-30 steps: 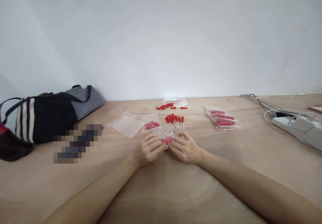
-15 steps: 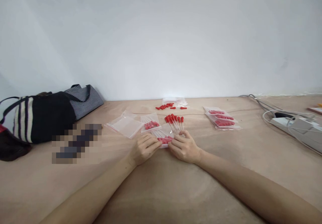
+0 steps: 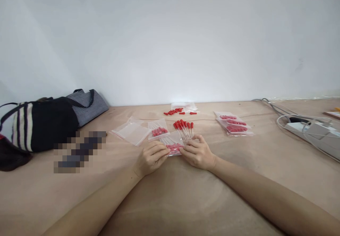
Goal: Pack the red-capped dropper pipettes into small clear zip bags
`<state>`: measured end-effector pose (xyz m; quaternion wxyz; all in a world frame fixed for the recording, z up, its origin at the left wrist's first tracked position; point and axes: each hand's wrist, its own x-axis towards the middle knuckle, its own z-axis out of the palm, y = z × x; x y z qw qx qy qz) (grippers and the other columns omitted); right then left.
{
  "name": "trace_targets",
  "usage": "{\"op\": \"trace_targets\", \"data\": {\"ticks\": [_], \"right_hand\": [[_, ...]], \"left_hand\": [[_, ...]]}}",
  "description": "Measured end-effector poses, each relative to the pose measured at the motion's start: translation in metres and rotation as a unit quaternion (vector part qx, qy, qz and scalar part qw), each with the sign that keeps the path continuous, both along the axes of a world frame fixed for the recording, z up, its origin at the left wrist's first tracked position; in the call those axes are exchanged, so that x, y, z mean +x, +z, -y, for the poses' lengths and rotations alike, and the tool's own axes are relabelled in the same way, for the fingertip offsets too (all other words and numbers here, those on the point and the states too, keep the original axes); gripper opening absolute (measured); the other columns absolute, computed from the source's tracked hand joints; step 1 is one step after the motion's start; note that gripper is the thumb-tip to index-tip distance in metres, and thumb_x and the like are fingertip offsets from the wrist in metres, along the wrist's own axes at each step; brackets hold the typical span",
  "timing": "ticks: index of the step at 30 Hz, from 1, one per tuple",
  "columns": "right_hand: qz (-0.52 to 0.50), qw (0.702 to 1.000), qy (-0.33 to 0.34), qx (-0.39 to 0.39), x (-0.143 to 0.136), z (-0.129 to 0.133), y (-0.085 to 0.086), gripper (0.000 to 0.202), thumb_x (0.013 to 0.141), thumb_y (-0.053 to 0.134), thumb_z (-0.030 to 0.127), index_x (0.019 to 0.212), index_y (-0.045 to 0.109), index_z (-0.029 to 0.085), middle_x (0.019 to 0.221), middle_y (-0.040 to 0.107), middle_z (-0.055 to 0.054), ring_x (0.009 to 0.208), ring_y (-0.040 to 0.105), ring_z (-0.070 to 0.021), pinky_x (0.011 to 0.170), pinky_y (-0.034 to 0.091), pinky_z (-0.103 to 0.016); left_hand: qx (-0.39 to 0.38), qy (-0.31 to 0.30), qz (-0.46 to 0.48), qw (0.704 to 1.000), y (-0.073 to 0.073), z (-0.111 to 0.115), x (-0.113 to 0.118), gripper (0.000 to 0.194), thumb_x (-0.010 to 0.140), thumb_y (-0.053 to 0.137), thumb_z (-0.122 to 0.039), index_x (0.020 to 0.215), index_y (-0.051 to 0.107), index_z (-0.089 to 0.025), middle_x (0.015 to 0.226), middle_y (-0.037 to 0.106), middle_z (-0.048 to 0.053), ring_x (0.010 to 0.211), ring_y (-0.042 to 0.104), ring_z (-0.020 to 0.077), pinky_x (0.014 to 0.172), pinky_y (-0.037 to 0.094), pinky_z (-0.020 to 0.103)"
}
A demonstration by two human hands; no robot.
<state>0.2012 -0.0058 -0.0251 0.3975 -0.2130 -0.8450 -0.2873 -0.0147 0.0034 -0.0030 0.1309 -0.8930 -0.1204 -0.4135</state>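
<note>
A clear zip bag (image 3: 174,148) holding several red-bulbed droppers lies at the table's middle. My left hand (image 3: 152,158) pinches its near left corner between thumb and fingers. At the near right edge, my right hand (image 3: 198,153) is closed on the same bag with fingertips pressed together. Loose droppers (image 3: 183,126) with red bulbs and clear stems fan out just beyond my right hand, which hides their lower ends. Another bag of droppers (image 3: 159,131) lies behind my left hand, beside flat, unfilled zip bags (image 3: 130,131).
Loose red bulbs (image 3: 174,111) lie near the wall by a clear packet (image 3: 183,106). Stacked filled bags (image 3: 235,124) sit to the right. Cables and a white power strip (image 3: 316,133) occupy the far right; a black and striped bag (image 3: 53,122) stands left.
My right hand has shifted slightly right along the bag's near edge, uncovering more of it. My left hand stays almost in place at its corner.
</note>
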Motion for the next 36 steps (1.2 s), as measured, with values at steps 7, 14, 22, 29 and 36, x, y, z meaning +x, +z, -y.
{"op": "trace_targets", "data": {"ticks": [7, 14, 22, 29, 36], "right_hand": [[0.01, 1.0, -0.002, 0.008, -0.004, 0.002, 0.001, 0.012, 0.08, 0.048, 0.012, 0.074, 0.057, 0.015, 0.054, 0.055, 0.004, 0.059, 0.048, -0.0081, 0.072, 0.029, -0.032], [0.005, 1.0, -0.001, 0.019, -0.007, 0.002, 0.001, 0.011, 0.08, 0.049, 0.014, 0.072, 0.057, 0.016, 0.055, 0.054, 0.004, 0.06, 0.047, -0.0081, 0.073, 0.03, -0.031], [0.004, 1.0, 0.01, 0.024, -0.014, 0.006, 0.005, 0.011, 0.078, 0.051, 0.013, 0.069, 0.057, 0.015, 0.053, 0.052, 0.005, 0.057, 0.043, -0.0084, 0.072, 0.03, -0.03], [-0.002, 1.0, -0.004, -0.004, -0.012, 0.006, 0.003, 0.009, 0.078, 0.05, 0.011, 0.077, 0.058, 0.015, 0.056, 0.056, 0.003, 0.058, 0.045, -0.0093, 0.07, 0.03, -0.031], [-0.021, 1.0, -0.012, -0.017, -0.007, 0.005, 0.004, 0.011, 0.078, 0.049, 0.011, 0.074, 0.058, 0.016, 0.055, 0.057, 0.003, 0.058, 0.047, -0.009, 0.073, 0.029, -0.032]], "left_hand": [[0.002, 0.001, -0.008, 1.0, -0.004, 0.001, 0.006, 0.011, 0.077, 0.054, -0.006, 0.084, 0.058, -0.014, 0.072, 0.062, 0.004, 0.072, 0.057, 0.0156, 0.066, 0.05, 0.031], [0.019, 0.009, -0.023, 1.0, -0.001, 0.001, 0.007, 0.011, 0.076, 0.053, -0.007, 0.083, 0.056, -0.014, 0.072, 0.063, 0.004, 0.071, 0.058, 0.0164, 0.068, 0.049, 0.035], [0.054, 0.005, -0.047, 0.997, -0.005, 0.003, 0.008, 0.012, 0.079, 0.049, -0.006, 0.087, 0.056, -0.012, 0.074, 0.064, 0.006, 0.073, 0.059, 0.0169, 0.071, 0.048, 0.035], [0.047, 0.006, -0.029, 0.998, 0.0, 0.001, 0.005, 0.014, 0.081, 0.049, -0.008, 0.091, 0.056, -0.014, 0.075, 0.064, 0.005, 0.073, 0.059, 0.0162, 0.069, 0.049, 0.034], [0.03, 0.015, -0.03, 0.999, 0.002, -0.001, -0.011, 0.017, 0.082, 0.05, -0.011, 0.096, 0.057, -0.017, 0.08, 0.063, 0.005, 0.075, 0.059, 0.0169, 0.068, 0.052, 0.033]]}}
